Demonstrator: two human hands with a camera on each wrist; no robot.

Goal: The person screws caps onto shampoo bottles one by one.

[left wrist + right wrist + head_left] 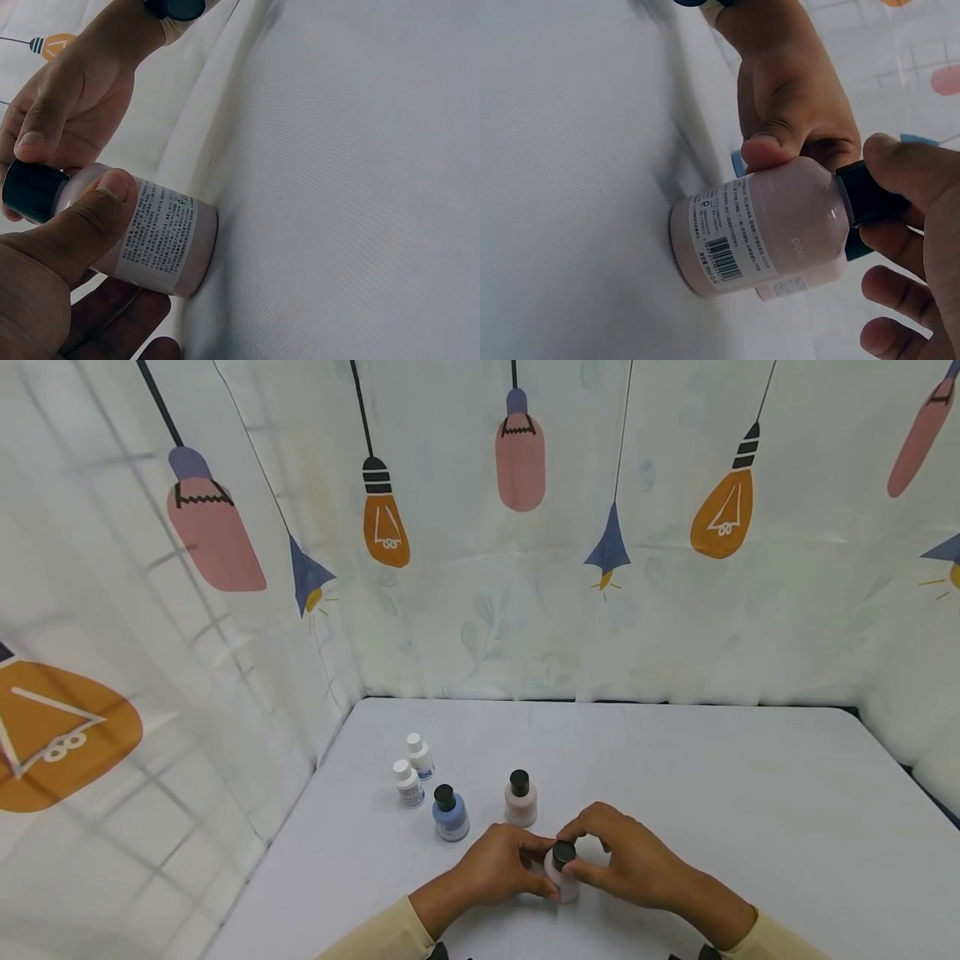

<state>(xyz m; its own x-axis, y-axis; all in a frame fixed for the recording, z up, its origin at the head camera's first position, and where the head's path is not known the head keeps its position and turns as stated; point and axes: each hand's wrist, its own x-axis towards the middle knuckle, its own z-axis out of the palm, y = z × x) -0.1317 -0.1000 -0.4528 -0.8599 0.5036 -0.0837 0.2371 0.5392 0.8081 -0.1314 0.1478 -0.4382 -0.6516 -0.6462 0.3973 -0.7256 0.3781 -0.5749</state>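
A pale pink bottle (567, 887) with a black cap (564, 853) stands upright on the white table near its front. My left hand (501, 865) grips the bottle's body from the left, the thumb (97, 214) lying over its side. With thumb and fingers, my right hand (637, 860) pinches the black cap, which sits on the bottle neck. Printed labels with small text and a barcode (724, 259) show on the bottle in the wrist views. Just behind the hands stands a second pink bottle (521, 806) with a black cap.
A blue bottle (451, 820) with a black cap stands left of the second pink bottle. Farther left are two small white bottles (409, 787) with white caps. The white table (712, 760) meets a patterned curtain (465, 635) at the back and left.
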